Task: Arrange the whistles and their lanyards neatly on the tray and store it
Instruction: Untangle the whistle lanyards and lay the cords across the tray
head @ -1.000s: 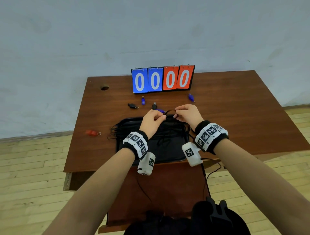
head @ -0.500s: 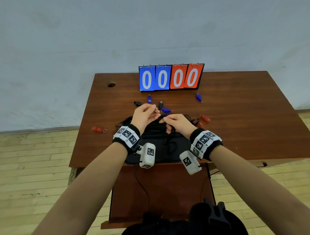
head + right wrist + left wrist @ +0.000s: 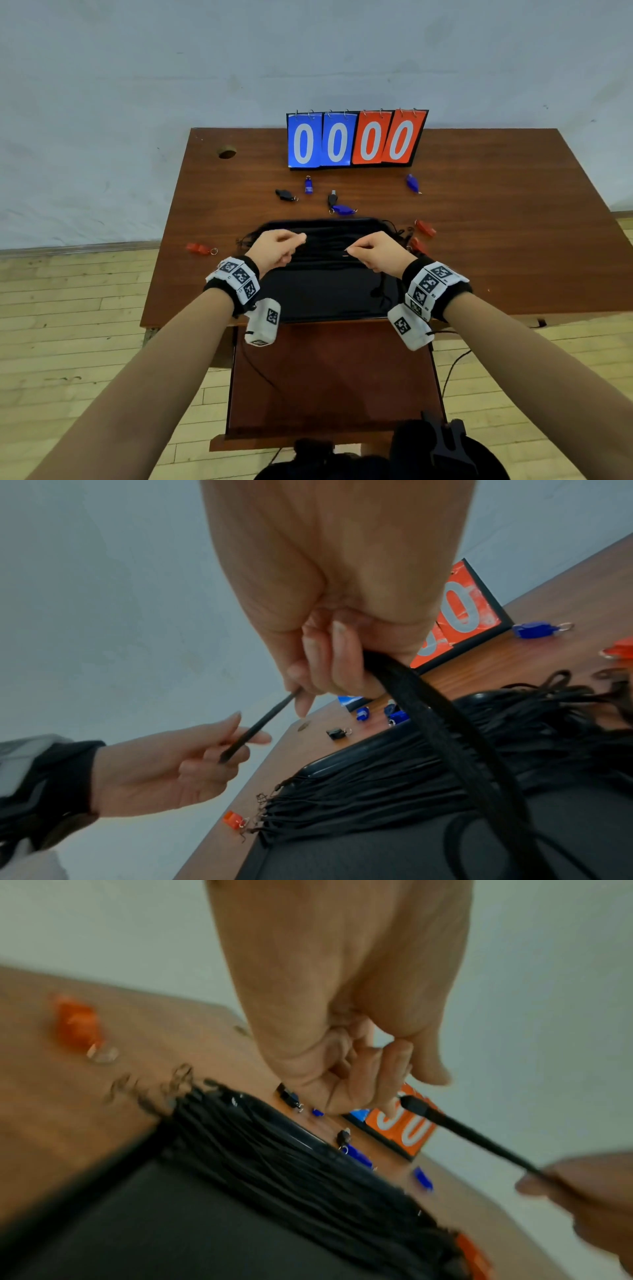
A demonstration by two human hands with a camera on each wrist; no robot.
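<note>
A black tray [image 3: 329, 301] lies at the table's near edge, with several black lanyards [image 3: 329, 240] laid side by side across its far half. My left hand [image 3: 277, 248] and right hand [image 3: 373, 251] hover above them, each pinching one end of a single black lanyard [image 3: 459, 1131] stretched taut between them; its tail [image 3: 455, 739] hangs from my right hand down to the tray. Loose whistles lie around: blue whistles [image 3: 342, 209] and black whistles [image 3: 284, 195] beyond the tray, a red whistle [image 3: 198, 248] at the left, red whistles [image 3: 424, 228] at the right.
A flip scoreboard [image 3: 356, 138] reading 0000 stands at the back of the brown table [image 3: 513, 240]. A cable hole [image 3: 227, 153] is at the back left. Another blue whistle [image 3: 412, 182] lies near the scoreboard's right end. A wall rises behind the table.
My hands, close together at the tray's far edge a second ago, have moved apart and toward me, drawing the lanyard straight over the tray.
</note>
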